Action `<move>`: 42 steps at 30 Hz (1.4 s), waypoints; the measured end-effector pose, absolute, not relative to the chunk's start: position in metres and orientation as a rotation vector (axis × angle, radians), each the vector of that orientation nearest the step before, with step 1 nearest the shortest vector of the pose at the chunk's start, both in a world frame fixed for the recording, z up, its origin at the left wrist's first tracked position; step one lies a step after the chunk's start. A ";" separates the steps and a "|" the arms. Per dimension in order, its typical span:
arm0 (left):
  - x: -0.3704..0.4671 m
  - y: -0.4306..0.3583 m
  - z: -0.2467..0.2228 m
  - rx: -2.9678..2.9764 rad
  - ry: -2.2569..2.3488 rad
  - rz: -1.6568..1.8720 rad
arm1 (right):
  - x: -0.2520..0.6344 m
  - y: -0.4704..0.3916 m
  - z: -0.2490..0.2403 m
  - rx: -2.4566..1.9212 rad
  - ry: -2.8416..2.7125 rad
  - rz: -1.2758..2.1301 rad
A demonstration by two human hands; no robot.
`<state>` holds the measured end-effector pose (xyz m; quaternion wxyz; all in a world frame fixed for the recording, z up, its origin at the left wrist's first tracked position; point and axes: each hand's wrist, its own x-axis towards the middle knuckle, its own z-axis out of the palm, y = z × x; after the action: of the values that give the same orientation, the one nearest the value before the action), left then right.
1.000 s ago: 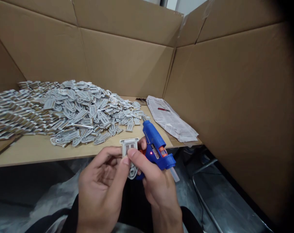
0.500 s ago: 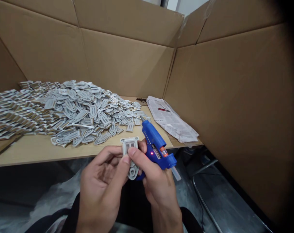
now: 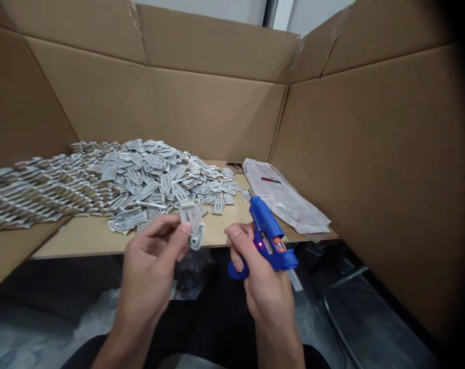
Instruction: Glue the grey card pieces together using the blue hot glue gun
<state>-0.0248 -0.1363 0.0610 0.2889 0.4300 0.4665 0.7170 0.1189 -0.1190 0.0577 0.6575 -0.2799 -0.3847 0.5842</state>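
Note:
Between thumb and fingers, my left hand point(image 3: 153, 256) pinches a small grey plastic piece point(image 3: 192, 220) with a raised frame and one rounded end, held upright in front of the table edge. My right hand point(image 3: 261, 266) is wrapped around the handle of a blue hot glue gun point(image 3: 269, 225). A red light glows on its side, its nozzle points up and away, and a clear glue stick point(image 3: 295, 281) sticks out of the back. The two hands are apart. Behind them lies a large heap of similar grey pieces point(image 3: 155, 169).
Stacked rows of the pieces point(image 3: 44, 195) stand at the left. A folded newspaper point(image 3: 290, 202) with a red pen-like tool point(image 3: 271, 180) on it lies on the wooden table point(image 3: 90, 237) at the right. Tall cardboard walls point(image 3: 217, 113) enclose the back and sides.
My hands have moved apart. My right thumb has let go of the grey piece, which stays in my left hand. The glue gun has shifted right, and the view has tilted up slightly.

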 end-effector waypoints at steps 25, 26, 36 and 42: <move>-0.247 0.063 0.150 1.946 2.966 0.405 | 0.139 -0.111 0.057 -0.661 -0.883 1.247; -0.246 0.061 0.152 1.976 2.952 0.398 | 0.141 -0.110 0.056 -0.656 -0.869 1.248; -0.204 0.059 0.172 2.545 2.706 0.467 | 0.172 -0.097 0.060 -0.604 -0.647 1.161; -0.116 0.032 0.167 2.902 1.850 0.844 | 0.193 -0.085 0.051 -0.624 -0.567 1.100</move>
<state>-0.1157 0.0322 0.1674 -0.1995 0.8026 0.5115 0.2333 0.1934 -0.0853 0.0506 0.7693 -0.2877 -0.2615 0.5069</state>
